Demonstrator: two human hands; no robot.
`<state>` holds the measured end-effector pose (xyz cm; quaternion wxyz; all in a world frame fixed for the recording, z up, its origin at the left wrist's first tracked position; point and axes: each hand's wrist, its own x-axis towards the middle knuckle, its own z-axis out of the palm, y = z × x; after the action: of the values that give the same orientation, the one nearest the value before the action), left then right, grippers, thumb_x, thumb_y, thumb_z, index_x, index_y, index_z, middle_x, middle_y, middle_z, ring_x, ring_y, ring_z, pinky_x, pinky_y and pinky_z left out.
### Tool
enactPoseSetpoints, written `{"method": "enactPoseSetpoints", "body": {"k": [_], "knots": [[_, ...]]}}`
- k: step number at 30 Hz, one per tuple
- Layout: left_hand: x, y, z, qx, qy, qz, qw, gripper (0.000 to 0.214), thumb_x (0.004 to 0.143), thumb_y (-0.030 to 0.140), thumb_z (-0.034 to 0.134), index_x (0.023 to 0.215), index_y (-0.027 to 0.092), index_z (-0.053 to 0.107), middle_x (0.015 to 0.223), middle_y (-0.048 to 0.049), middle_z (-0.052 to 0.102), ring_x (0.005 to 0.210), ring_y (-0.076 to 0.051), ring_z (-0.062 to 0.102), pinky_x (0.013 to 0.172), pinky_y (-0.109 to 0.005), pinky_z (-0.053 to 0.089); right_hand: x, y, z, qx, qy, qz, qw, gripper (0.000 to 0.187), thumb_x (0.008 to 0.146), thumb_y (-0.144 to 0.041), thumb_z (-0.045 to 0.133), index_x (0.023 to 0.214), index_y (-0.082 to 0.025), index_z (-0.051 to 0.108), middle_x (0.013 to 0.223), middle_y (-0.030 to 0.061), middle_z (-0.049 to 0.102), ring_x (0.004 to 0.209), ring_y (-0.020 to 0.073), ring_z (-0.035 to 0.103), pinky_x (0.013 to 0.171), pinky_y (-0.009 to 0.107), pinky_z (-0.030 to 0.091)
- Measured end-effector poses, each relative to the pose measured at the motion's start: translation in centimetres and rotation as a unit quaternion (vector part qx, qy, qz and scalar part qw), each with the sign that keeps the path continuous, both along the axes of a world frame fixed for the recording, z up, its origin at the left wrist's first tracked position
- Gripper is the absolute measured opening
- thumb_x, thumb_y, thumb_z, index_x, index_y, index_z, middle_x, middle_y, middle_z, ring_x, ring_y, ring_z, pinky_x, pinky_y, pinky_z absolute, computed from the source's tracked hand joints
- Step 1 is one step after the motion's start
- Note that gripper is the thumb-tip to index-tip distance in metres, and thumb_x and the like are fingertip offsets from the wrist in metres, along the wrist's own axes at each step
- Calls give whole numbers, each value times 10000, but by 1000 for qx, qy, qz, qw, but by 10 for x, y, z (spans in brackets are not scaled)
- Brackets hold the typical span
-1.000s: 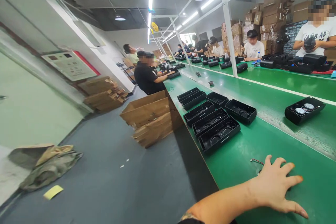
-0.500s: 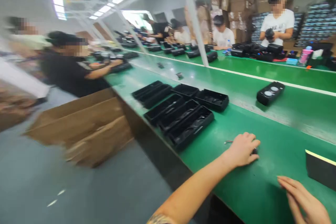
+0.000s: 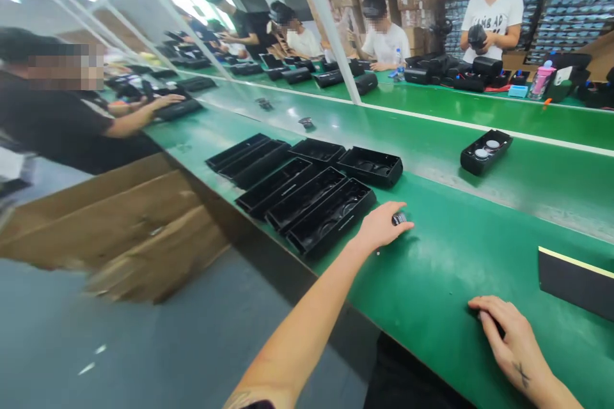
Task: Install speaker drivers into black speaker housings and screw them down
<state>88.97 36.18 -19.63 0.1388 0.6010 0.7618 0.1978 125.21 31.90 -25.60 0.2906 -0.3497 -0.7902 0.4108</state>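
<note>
My left hand (image 3: 381,228) is stretched out over the green bench (image 3: 446,255) and closed round a small round black part (image 3: 399,219), just right of the nearest open black speaker shell (image 3: 330,223). My right hand (image 3: 506,335) rests near the front edge with its fingers curled over a small dark part (image 3: 496,323) that is mostly hidden. Several open black speaker shells (image 3: 292,182) lie in rows to the left of my left hand.
A black shell with two white discs (image 3: 485,151) sits on the conveyor belt beyond. A dark flat box (image 3: 575,281) lies at the right. Open cardboard boxes (image 3: 110,223) stand on the floor at left. Co-workers sit along the bench and across it.
The view swung right and down. My left hand closed on the small round part and moved toward the shells. My right hand came into view and settled on the bench.
</note>
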Motion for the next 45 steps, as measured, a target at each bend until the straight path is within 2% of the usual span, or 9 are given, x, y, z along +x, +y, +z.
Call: {"method": "enactPoseSetpoints", "body": {"k": [5, 9, 14, 16, 22, 27, 30, 33, 45], "knots": [[-11, -38, -8, 55, -56, 41, 996, 816, 898, 546, 692, 1579, 214, 391, 1664, -141, 433, 1532, -329, 429, 1274, -509, 361, -87, 25, 32, -318, 102, 102, 937, 575, 1008, -569, 494, 1397, -168, 632, 923, 123, 788, 653, 218, 719, 592, 344, 601], [-3, -70, -25, 92, -91, 48, 990, 883, 790, 465, 818, 1546, 218, 433, 1608, -162, 486, 1477, -367, 485, 1238, -561, 400, -161, 62, 30, -251, 108, 58, 960, 635, 973, -575, 443, 1369, -120, 642, 945, 150, 767, 732, 246, 707, 622, 375, 599], [15, -79, -54, 176, -102, 73, 976, 586, 886, 439, 770, 1383, 194, 579, 1355, -135, 643, 1221, -311, 641, 1058, -557, 532, -208, 73, 8, -62, 96, 43, 993, 633, 859, -541, 560, 1357, -168, 678, 1433, 197, 612, 1335, 395, 528, 1138, 615, 443], [15, -79, -62, 213, -104, 72, 969, 537, 905, 462, 755, 1338, 185, 600, 1251, -113, 668, 1110, -271, 670, 973, -496, 579, -215, 74, -2, -15, 81, 53, 995, 587, 879, -518, 548, 1347, -196, 697, 1466, 196, 579, 1398, 429, 460, 1188, 685, 345], [16, -94, -68, 306, -100, 92, 942, 538, 855, 378, 743, 1324, 182, 569, 1165, -98, 643, 1052, -255, 651, 925, -462, 586, -216, 81, -28, 66, 51, 62, 995, 457, 973, -463, 436, 1282, -274, 715, 1293, 149, 629, 1131, 346, 664, 1021, 599, 535], [12, -110, -66, 303, -87, 138, 939, 509, 820, 247, 682, 1314, 200, 569, 1094, -78, 620, 973, -226, 659, 881, -398, 599, -211, 85, -20, 107, 63, 27, 992, 485, 977, -495, 442, 1283, -237, 716, 1382, 177, 581, 1344, 389, 544, 1138, 620, 452], [5, -117, -66, 264, -71, 168, 947, 542, 782, 243, 706, 1312, 232, 592, 1106, -69, 601, 971, -226, 655, 889, -390, 600, -212, 95, -6, -20, 74, 38, 996, 509, 931, -568, 490, 1240, -249, 738, 1293, 147, 677, 1231, 350, 634, 1107, 544, 501], [0, -118, -69, 217, -50, 181, 958, 565, 756, 253, 726, 1307, 233, 604, 1135, -71, 597, 1013, -246, 638, 905, -427, 592, -218, 110, -2, -160, 55, 30, 985, 569, 854, -634, 526, 1191, -225, 734, 1037, 122, 759, 944, 302, 726, 853, 439, 612], [15, -110, -62, 130, 78, 121, 981, 744, 781, 359, 731, 1490, 260, 530, 1446, -148, 583, 1341, -376, 514, 1085, -592, 475, -214, 131, 8, -207, 125, 13, 970, 648, 863, -687, 419, 1095, -168, 730, 547, -50, 418, 458, 169, 378, 466, 319, 390]]}}
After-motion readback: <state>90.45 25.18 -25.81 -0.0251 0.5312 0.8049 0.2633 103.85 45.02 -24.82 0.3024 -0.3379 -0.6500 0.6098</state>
